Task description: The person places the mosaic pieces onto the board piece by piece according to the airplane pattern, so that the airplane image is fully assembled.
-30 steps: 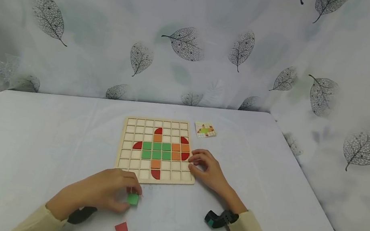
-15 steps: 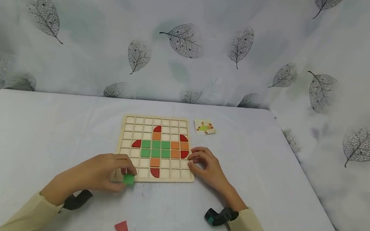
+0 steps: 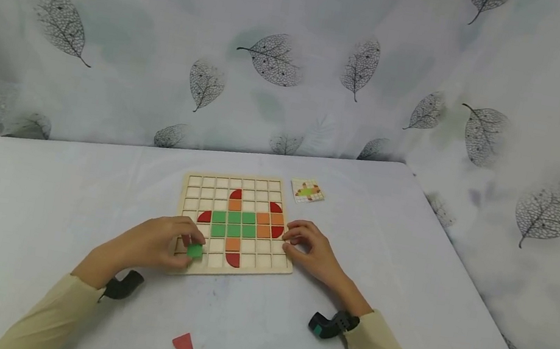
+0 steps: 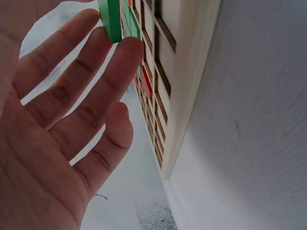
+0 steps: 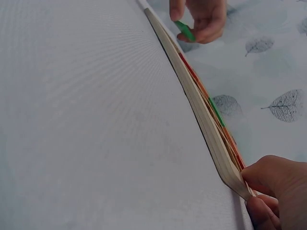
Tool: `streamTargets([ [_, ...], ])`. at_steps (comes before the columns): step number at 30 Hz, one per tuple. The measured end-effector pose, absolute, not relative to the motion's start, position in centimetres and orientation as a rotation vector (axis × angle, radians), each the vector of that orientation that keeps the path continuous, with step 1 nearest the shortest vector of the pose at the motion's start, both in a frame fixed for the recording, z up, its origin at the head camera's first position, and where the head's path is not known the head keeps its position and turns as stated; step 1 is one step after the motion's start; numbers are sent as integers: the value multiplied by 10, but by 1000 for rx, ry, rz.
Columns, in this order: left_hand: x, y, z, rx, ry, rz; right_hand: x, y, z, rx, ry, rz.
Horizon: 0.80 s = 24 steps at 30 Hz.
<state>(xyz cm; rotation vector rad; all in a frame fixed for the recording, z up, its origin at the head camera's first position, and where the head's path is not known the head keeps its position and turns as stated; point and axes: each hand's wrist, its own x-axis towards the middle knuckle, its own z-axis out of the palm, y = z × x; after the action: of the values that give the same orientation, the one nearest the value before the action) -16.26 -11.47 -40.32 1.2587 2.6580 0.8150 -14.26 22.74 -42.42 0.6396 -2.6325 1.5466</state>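
Observation:
A wooden grid board (image 3: 264, 247) lies on the white-covered table, carrying green and orange square tiles and red quarter-circle tiles in a pattern. My left hand (image 3: 152, 242) pinches a green square tile (image 3: 195, 250) over the board's near left corner. In the left wrist view that green tile (image 4: 111, 19) stands on edge at the fingertips, raised off the grid. At the board's right edge, my right hand (image 3: 316, 258) grips the rim; the right wrist view has its thumb (image 5: 268, 175) on the edge and fingers below.
One loose red quarter-circle tile (image 3: 183, 342) lies on the table in front of the board. Behind the board's far right corner is a small pattern card (image 3: 307, 191). A leaf-printed cloth (image 3: 291, 108) hangs along the table's back.
My left hand has carried the green tile away from me and slightly left, from the table in front to over the board's near left corner. My right hand stays at the board's edge.

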Motion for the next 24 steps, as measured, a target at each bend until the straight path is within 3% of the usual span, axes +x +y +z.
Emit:
streamTargets([
  [24, -186, -113, -414, 1051, 2743, 842, -143, 226, -424, 622, -2643, 1551],
])
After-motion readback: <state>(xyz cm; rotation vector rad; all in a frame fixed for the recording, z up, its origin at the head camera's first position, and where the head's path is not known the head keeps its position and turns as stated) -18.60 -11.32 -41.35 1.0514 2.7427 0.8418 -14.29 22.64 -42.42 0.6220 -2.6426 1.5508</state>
